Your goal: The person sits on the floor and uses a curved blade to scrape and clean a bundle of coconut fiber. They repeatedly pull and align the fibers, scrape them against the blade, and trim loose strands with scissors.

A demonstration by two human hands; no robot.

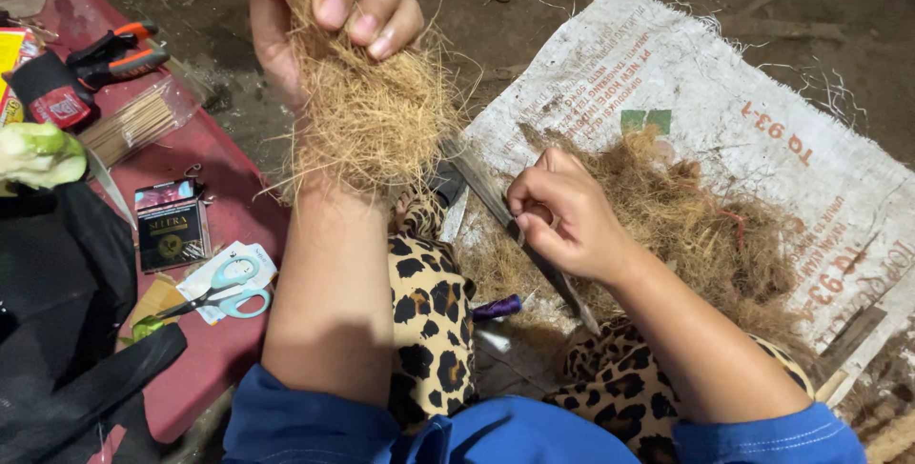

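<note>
The left hand (329, 7) is raised and grips a tuft of brown fibre (367, 111), with the fingers closed around its top. The right hand (562, 216) is lower and holds a long flat blade (496, 199), which lies across a pile of fibre (686, 226) on a white woven sack (762, 131). The person wears blue sleeves and leopard-print trousers (429, 321). On the left there is a red mat (214, 154). On it lie scissors (224, 294), a small dark box (170, 228), a bundle of thin sticks (133, 126) and orange pliers (119, 52).
</note>
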